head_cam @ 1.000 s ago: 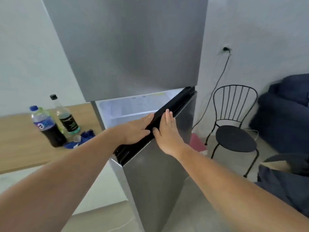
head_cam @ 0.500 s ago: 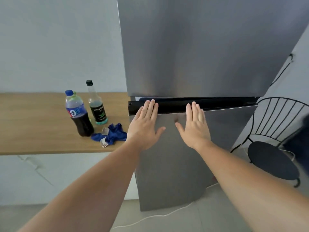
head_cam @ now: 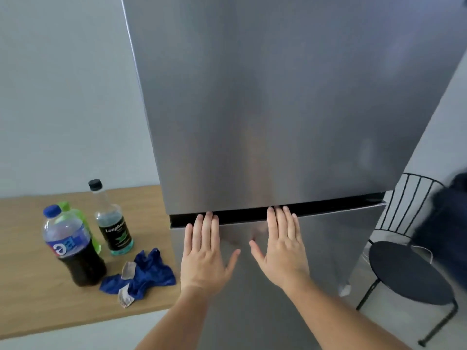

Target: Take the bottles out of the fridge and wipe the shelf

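A tall steel fridge (head_cam: 278, 109) fills the middle, both doors shut. My left hand (head_cam: 206, 253) and my right hand (head_cam: 281, 248) lie flat and open against the top of its lower door (head_cam: 252, 311), fingertips at the black handle strip (head_cam: 328, 207). Left of the fridge, three bottles stand on a wooden counter (head_cam: 30, 299): a dark cola bottle with a blue cap (head_cam: 73, 248), a green bottle (head_cam: 80, 218) partly hidden behind it, and a clear bottle with a black cap and dark label (head_cam: 112, 223). A crumpled blue cloth (head_cam: 146, 274) lies beside them.
A black metal chair (head_cam: 406, 269) stands right of the fridge, with a dark blue blurred shape (head_cam: 447, 223) at the right edge. A white cable runs by the chair on the floor. A pale wall is behind the counter.
The lower fridge door swung from partly open to fully shut under both hands. My view turned to face the fridge front and moved closer.
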`<move>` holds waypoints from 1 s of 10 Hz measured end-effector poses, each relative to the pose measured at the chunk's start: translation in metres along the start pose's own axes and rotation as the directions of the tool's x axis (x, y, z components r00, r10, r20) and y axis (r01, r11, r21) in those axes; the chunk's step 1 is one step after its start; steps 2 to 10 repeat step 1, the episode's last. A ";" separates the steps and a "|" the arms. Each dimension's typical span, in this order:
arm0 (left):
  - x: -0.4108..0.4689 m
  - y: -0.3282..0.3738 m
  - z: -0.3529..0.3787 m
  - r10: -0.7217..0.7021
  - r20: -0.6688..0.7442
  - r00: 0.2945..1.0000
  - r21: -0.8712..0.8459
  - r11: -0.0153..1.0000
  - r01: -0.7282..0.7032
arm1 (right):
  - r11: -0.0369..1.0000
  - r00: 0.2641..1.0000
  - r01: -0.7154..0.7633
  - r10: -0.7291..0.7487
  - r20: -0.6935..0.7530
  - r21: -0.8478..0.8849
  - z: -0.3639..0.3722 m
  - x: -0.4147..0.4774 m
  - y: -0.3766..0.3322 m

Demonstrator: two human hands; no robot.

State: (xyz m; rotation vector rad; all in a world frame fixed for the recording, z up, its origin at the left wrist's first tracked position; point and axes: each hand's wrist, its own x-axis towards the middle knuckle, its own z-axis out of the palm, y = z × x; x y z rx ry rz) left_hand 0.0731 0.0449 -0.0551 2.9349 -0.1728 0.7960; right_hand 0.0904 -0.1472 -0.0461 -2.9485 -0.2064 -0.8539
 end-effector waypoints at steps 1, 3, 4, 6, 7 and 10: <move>-0.004 0.001 0.004 0.034 -0.060 0.998 -0.041 0.998 -0.037 | 0.996 1.000 0.028 -0.028 -0.008 0.089 0.002 -0.008 0.002; -0.004 0.001 0.004 0.034 -0.060 0.998 -0.041 0.998 -0.037 | 0.996 1.000 0.028 -0.028 -0.008 0.089 0.002 -0.008 0.002; -0.004 0.001 0.004 0.034 -0.060 0.998 -0.041 0.998 -0.037 | 0.996 1.000 0.028 -0.028 -0.008 0.089 0.002 -0.008 0.002; -0.004 0.001 0.004 0.034 -0.060 0.998 -0.041 0.998 -0.037 | 0.996 1.000 0.028 -0.028 -0.008 0.089 0.002 -0.008 0.002; -0.004 0.001 0.004 0.034 -0.060 0.998 -0.041 0.998 -0.037 | 0.996 1.000 0.028 -0.028 -0.008 0.089 0.002 -0.008 0.002; -0.004 0.001 0.004 0.034 -0.060 0.998 -0.041 0.998 -0.037 | 0.996 1.000 0.028 -0.028 -0.008 0.089 0.002 -0.008 0.002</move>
